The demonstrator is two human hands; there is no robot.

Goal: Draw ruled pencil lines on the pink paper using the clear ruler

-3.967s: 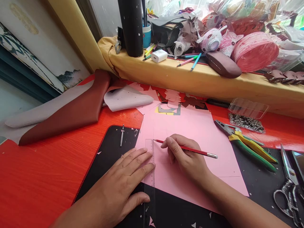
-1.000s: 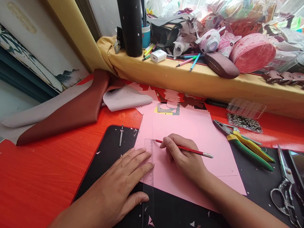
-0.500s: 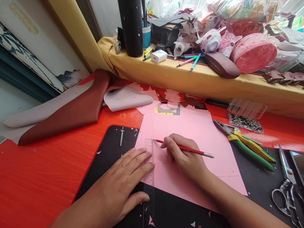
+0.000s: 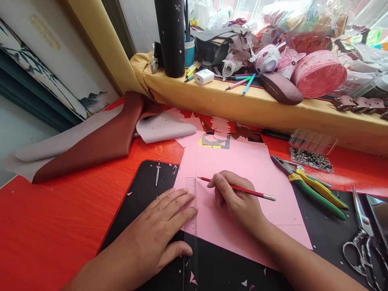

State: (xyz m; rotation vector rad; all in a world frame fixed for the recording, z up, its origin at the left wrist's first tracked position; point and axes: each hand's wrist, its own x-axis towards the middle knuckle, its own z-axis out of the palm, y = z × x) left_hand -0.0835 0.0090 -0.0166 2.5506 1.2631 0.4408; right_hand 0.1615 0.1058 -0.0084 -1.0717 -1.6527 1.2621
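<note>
A pink sheet of paper point(image 4: 242, 161) with thin pencil lines lies over a black cutting mat point(image 4: 133, 202). Across its left side runs a clear plastic ruler point(image 4: 190, 184), its lower end reaching past the paper onto the mat. My left hand point(image 4: 166, 222) is flat with fingers stretched, fingertips pressing the ruler down. In my right hand point(image 4: 236, 198) is a red and black pencil point(image 4: 251, 192), held in a writing grip. The pencil's tip is near the ruler's top right corner; whether it touches the paper I cannot tell.
To the right lie pliers point(image 4: 312, 186), scissors point(image 4: 359, 238) and an open clear box of metal fittings point(image 4: 312, 157). A silver pen-like tool point(image 4: 157, 173) rests on the mat. Rolled brown leather point(image 4: 91, 149) lies left. Behind, a yellow-covered ledge point(image 4: 242, 109) carries pens and a charger point(image 4: 204, 76).
The pencil tip has shifted slightly right, away from the ruler's top edge. My left hand stays on the ruler. The whole view has turned a little.
</note>
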